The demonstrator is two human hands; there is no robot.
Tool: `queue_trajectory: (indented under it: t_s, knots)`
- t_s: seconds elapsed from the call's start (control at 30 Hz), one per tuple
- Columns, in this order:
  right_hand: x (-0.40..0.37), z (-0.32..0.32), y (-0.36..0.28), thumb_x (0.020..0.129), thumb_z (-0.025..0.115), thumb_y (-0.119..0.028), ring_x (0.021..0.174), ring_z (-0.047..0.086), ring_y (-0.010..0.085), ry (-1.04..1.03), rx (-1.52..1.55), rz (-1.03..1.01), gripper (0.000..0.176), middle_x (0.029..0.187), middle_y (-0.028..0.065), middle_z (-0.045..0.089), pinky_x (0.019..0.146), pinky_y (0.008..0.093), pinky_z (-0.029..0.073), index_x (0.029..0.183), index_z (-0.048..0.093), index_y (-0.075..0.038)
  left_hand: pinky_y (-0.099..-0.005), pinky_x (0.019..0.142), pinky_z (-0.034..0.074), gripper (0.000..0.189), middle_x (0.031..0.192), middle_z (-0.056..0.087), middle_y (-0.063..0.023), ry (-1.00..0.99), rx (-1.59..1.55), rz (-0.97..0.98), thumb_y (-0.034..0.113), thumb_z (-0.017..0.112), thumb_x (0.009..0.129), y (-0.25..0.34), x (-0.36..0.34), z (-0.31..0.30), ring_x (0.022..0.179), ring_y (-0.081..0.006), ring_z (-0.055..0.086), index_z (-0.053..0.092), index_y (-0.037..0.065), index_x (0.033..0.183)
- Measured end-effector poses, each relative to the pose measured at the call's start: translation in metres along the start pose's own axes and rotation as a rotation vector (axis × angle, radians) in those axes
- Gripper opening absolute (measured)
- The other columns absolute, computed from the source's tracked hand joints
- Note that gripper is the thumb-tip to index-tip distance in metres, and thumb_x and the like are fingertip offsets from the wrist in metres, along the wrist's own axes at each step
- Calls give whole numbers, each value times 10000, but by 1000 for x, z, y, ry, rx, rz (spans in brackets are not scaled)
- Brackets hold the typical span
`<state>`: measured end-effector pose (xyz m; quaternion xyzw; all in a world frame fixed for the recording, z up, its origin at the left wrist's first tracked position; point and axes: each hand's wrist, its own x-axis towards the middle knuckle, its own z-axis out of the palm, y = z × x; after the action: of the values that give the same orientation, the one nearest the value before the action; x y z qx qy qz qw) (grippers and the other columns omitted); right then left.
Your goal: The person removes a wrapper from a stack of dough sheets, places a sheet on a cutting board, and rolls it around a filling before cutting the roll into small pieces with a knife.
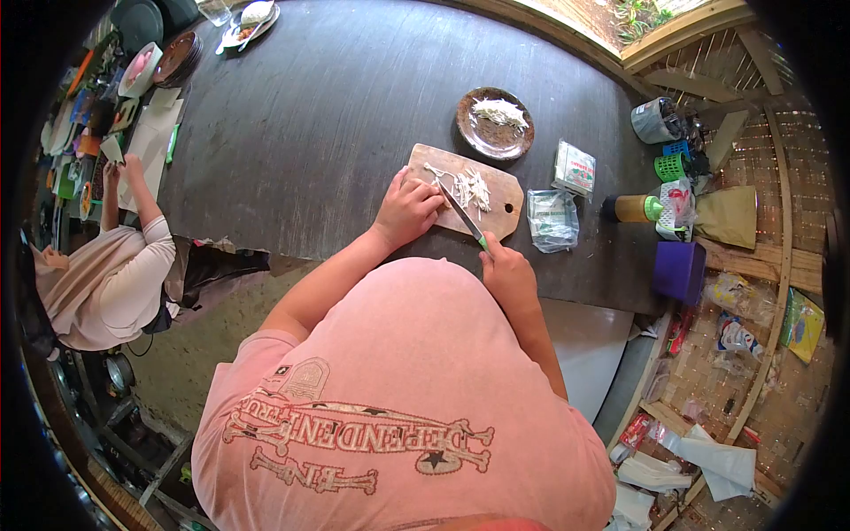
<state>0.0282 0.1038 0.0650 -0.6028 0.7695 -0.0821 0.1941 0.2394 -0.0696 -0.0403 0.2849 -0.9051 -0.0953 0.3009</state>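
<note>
A wooden cutting board [496, 181] lies on the dark table, with thin white strips [472, 190] spread over it. My right hand [507, 265] is closed round the green handle of a knife [464, 216], whose blade points up and left across the board. On the board's left side, my left hand [408, 209] has its fingers bent near the blade tip, over something pale that they mostly hide. Behind the board, a brown plate [495, 146] holds a small heap of white shreds [501, 112].
Two plastic-wrapped packets [575, 168] [552, 219] lie right of the board. A green-capped jar [633, 209] and purple container [679, 270] stand farther right. Another person [124, 283] is at the far left, beside stacked bowls [178, 60]. A plate of food [248, 26] sits at the back left.
</note>
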Motion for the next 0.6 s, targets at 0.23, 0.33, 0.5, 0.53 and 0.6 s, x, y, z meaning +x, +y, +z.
queue_trajectory:
  t_s: [0.23,0.33,0.5,0.53,0.6]
  knots:
    - [2,-5,-3,1043,714,-232,898,779,453,-36,5,17,415,949,215,790,769,590,605,1441,638,-144,-630,1291,371,252,1166,716,55,-25,13,-2,221,811,894,0,0,0,1204,-172,654,755,214,1140]
    - [3,-4,-2,1040,715,-227,891,777,456,-46,7,20,419,952,213,790,765,595,604,1444,635,-146,-640,1283,376,266,1175,707,53,-27,19,-6,228,814,900,1,0,-1,1214,-183,649,749,226,1158]
    - [3,-5,-1,1037,716,-221,896,776,452,-49,24,23,425,958,210,790,769,592,602,1447,634,-148,-667,1267,382,359,1319,684,32,-81,26,-9,235,830,898,6,-9,-7,1299,-213,614,731,242,1243]
    - [2,-4,0,1036,716,-221,897,775,452,-42,30,14,430,959,211,790,770,592,600,1452,633,-149,-675,1262,383,394,1372,671,25,-91,37,-5,237,835,896,8,-11,-8,1334,-222,598,723,246,1274]
    - [3,-2,2,1036,711,-217,899,761,476,-33,58,16,422,952,237,779,769,603,588,1447,639,-152,-678,1262,387,422,1395,670,12,-102,25,-16,203,837,882,10,-11,-11,1352,-232,595,719,240,1285]
